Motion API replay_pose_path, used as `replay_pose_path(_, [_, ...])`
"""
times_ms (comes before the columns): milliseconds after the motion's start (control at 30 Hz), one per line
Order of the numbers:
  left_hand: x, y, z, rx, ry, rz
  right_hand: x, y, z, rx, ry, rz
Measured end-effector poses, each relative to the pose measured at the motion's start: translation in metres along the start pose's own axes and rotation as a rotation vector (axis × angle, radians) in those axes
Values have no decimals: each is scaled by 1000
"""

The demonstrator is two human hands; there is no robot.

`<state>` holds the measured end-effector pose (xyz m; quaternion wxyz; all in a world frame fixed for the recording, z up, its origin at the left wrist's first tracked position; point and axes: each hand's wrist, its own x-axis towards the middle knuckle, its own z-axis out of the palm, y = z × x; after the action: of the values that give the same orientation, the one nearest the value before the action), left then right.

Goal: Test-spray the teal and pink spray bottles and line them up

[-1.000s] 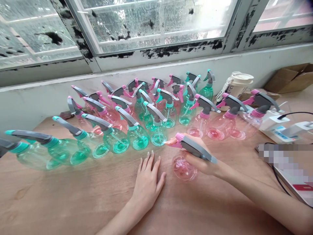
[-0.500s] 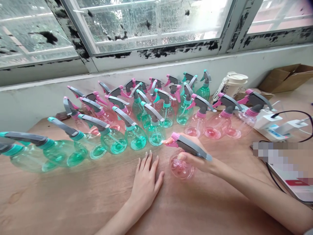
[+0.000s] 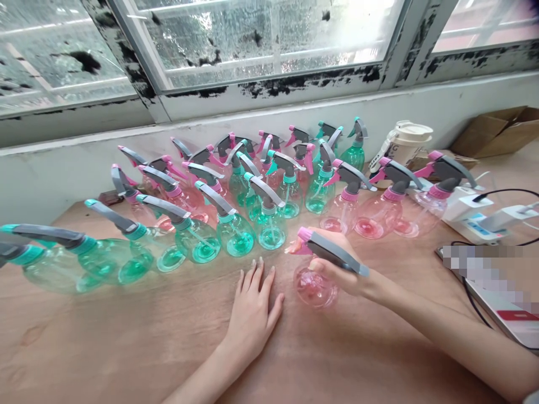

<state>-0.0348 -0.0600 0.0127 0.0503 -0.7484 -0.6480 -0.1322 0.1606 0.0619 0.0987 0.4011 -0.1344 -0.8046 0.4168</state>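
My right hand (image 3: 342, 270) is closed around the neck of a pink spray bottle (image 3: 314, 287) with a grey and pink trigger head, standing on the wooden table (image 3: 126, 348) just in front of the rows. My left hand (image 3: 252, 314) lies flat and open on the table to the left of that bottle, fingers pointing toward the green bottles. Several green spray bottles (image 3: 233, 233) and pink spray bottles (image 3: 370, 216) stand in rows behind both hands, up to the wall.
A white lidded cup (image 3: 406, 147) stands behind the pink bottles at the right. White power strips (image 3: 471, 216) with black cables lie further right, with a cardboard box (image 3: 501, 130) beyond. A window wall runs along the table's far edge.
Both hands stay almost where they were. The pink bottle in my right hand has shifted only slightly; the view has moved a little.
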Motion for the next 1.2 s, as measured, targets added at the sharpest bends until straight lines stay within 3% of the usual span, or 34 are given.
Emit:
replay_pose_path(800, [0, -1, 2, 37, 4, 19, -5, 4, 7, -5, 78, 9])
replay_pose_path(1200, [0, -1, 2, 26, 20, 15, -4, 2, 5, 156, -14, 100])
